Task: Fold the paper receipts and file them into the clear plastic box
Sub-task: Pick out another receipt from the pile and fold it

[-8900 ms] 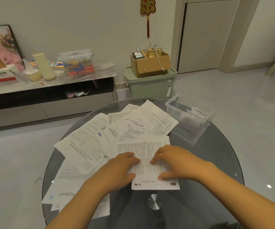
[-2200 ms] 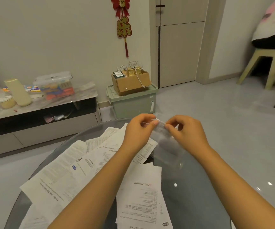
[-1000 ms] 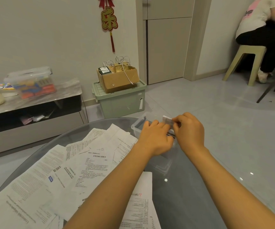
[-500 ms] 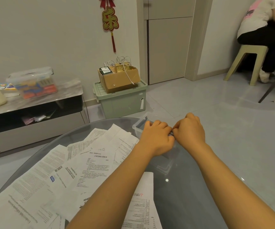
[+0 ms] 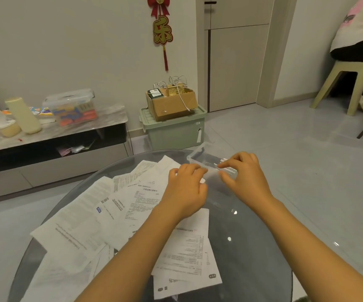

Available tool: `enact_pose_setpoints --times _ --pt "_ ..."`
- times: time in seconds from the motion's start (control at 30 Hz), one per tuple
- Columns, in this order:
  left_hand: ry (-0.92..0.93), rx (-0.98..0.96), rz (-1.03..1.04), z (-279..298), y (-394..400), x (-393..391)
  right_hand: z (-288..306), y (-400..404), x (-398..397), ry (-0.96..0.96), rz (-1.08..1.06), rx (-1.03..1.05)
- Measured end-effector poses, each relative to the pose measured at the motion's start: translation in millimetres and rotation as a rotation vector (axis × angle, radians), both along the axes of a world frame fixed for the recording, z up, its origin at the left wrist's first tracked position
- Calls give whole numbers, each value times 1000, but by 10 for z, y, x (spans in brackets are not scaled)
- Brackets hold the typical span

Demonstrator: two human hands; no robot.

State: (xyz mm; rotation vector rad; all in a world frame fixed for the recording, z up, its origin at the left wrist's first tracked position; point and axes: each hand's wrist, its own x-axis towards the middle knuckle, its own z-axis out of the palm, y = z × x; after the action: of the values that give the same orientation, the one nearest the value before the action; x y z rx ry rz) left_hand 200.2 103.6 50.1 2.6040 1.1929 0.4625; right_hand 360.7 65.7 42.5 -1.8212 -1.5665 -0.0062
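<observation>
Half a second ago both hands were bunched together over the box; now the left hand point(image 5: 186, 190) has drawn back toward the near left and sits with loosely curled fingers, holding nothing that can be seen, just beside the box's near-left side. The right hand point(image 5: 242, 174) remains at the box point(image 5: 200, 156), its thumb and fingers pinching the top edge of a folded receipt point(image 5: 228, 170) that stands in the box among other folded slips. Judgement: this receipt is seated or all but seated, and the filing step for it is at its close; release by the right hand is not yet shown. The box stands on the far right part of the round glass worktop point(image 5: 252, 247). Unfolded receipts point(image 5: 119, 205) lie fanned over the left and near part of the worktop, so much of the task is outstanding; the nearest sheet point(image 5: 187, 258) lies just near of the left wrist. Writing: the sheets carry dense printed text, too small to read; one shows a small blue label, another a barcode-like block. A red and gold wall ornament point(image 5: 162, 31) on the far wall bears the character 乐. No brand is legible.
</observation>
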Motion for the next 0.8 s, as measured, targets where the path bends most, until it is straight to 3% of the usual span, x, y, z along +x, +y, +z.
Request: enact_pose_setpoints --times 0.2,0.37,0.6,0.8 --pt "64 -121 77 -14 -572 -583 -68 -345 -376 8 240 -45" --pt "157 -215 108 -136 -904 -889 -231 -554 -569 -43 365 -223" --pt "430 -292 40 -367 -941 -1133 -334 -643 -726 -143 533 -446" --pt "434 -281 26 -360 -864 -1129 -328 -655 -768 -276 628 -620"
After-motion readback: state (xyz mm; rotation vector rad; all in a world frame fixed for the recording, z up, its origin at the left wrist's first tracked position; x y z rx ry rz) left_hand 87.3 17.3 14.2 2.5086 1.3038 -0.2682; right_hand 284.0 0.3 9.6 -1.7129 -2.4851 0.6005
